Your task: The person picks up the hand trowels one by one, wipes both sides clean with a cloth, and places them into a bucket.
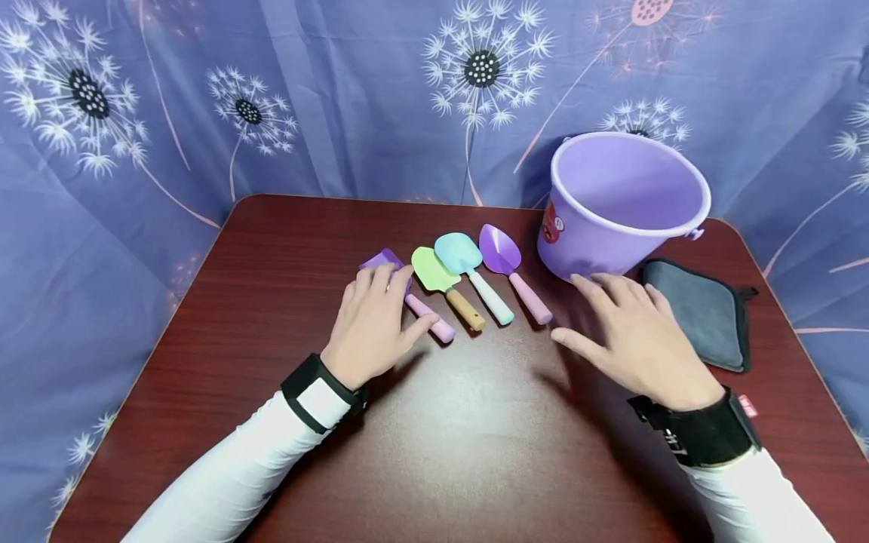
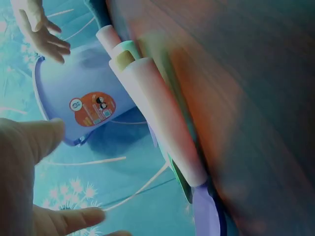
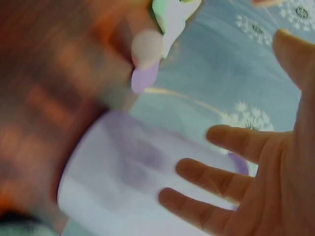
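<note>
Several small toy shovels lie side by side mid-table. My left hand [image 1: 372,324] hovers over the leftmost, a purple shovel [image 1: 431,318] with a pink handle, covering part of its blade; its fingers are extended and grip nothing. To its right are a green shovel [image 1: 429,268] with a tan handle, a light blue shovel [image 1: 458,252] and another purple shovel [image 1: 499,249], also pink-handled. My right hand [image 1: 638,343], fingers spread and holding nothing, is in front of the purple bucket [image 1: 591,245]. In the right wrist view a gap to the bucket [image 3: 113,172] cannot be judged surely.
A grey square pad [image 1: 702,313] with dark edging and a loop lies right of the bucket, partly behind my right hand. The dark red-brown table [image 1: 285,256] ends at a blue dandelion-print curtain [image 1: 366,98].
</note>
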`<move>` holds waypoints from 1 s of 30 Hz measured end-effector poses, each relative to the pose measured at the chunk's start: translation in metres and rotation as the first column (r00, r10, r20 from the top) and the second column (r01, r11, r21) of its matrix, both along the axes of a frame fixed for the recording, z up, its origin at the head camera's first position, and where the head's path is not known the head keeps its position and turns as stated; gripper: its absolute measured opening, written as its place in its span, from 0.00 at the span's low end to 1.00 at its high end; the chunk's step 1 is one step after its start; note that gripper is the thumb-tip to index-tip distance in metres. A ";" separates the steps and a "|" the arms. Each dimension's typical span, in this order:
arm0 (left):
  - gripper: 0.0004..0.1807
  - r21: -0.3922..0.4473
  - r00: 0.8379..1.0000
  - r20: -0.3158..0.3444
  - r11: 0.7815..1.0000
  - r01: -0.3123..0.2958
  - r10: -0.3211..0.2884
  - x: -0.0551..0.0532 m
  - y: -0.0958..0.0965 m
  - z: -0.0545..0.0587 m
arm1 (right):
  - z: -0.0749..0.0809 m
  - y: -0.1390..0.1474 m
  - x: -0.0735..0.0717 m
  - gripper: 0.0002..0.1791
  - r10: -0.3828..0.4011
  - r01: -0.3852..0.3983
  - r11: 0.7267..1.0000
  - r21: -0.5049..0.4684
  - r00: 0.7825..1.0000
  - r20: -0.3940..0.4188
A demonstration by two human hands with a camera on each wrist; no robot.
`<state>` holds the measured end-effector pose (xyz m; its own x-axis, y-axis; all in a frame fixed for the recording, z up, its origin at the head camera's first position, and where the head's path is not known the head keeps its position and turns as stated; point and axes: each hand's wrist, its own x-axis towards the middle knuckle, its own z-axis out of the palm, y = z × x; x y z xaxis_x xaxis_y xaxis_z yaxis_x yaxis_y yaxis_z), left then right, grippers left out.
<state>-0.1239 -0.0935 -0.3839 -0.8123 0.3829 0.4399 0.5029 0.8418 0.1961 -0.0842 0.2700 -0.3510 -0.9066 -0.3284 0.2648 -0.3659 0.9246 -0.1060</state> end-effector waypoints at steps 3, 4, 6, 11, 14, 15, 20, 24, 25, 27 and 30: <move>0.32 -0.010 1.000 0.014 1.000 -0.006 0.006 -0.001 0.007 -0.001 | 0.009 0.016 0.005 0.43 -0.091 0.091 0.996 0.004 0.995 0.029; 0.29 -0.015 1.000 0.023 1.000 -0.007 0.007 -0.001 0.009 -0.001 | 0.011 0.023 0.005 0.42 -0.123 0.123 0.992 0.008 0.992 0.036; 0.26 -0.025 0.999 0.049 1.000 -0.009 0.010 -0.002 0.013 -0.002 | 0.016 0.038 0.006 0.42 -0.204 0.204 0.979 0.008 0.976 0.078; 0.22 -0.008 0.987 0.158 0.999 -0.036 0.036 -0.003 0.023 -0.004 | 0.024 0.089 0.001 0.43 -0.385 0.396 0.918 -0.002 0.893 0.233; 0.20 0.004 0.978 0.201 0.999 -0.046 0.044 -0.004 0.028 -0.006 | 0.023 0.122 -0.005 0.46 -0.454 0.473 0.881 0.019 0.833 0.315; 0.20 0.006 0.977 0.207 0.999 -0.045 0.043 -0.005 0.029 -0.007 | 0.022 0.133 -0.007 0.48 -0.472 0.490 0.871 0.037 0.813 0.340; 0.16 0.013 0.973 0.230 1.000 -0.018 0.014 -0.007 0.031 -0.016 | 0.008 0.173 -0.014 0.54 -0.530 0.529 0.835 0.152 0.697 0.483; 0.12 0.014 0.966 0.257 1.000 0.009 -0.012 -0.008 0.032 -0.022 | -0.002 0.188 -0.016 0.51 -0.522 0.512 0.835 0.202 0.620 0.586; 0.11 0.013 0.965 0.261 1.000 0.017 -0.020 -0.008 0.034 -0.023 | -0.003 0.190 -0.016 0.51 -0.520 0.509 0.835 0.210 0.605 0.603; 0.09 0.019 0.963 0.264 0.999 0.041 -0.044 -0.010 0.037 -0.025 | -0.006 0.194 -0.014 0.56 -0.525 0.507 0.833 0.223 0.596 0.608; 0.08 0.025 0.963 0.265 0.998 0.052 -0.057 -0.010 0.035 -0.026 | -0.010 0.195 -0.018 0.62 -0.524 0.499 0.835 0.233 0.590 0.614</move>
<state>-0.1341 -0.0584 -0.4096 -0.8791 0.4235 0.2187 0.4755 0.8098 0.3436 -0.1018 0.4652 -0.3608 -0.8668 0.2461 -0.4338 0.3130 0.9456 -0.0891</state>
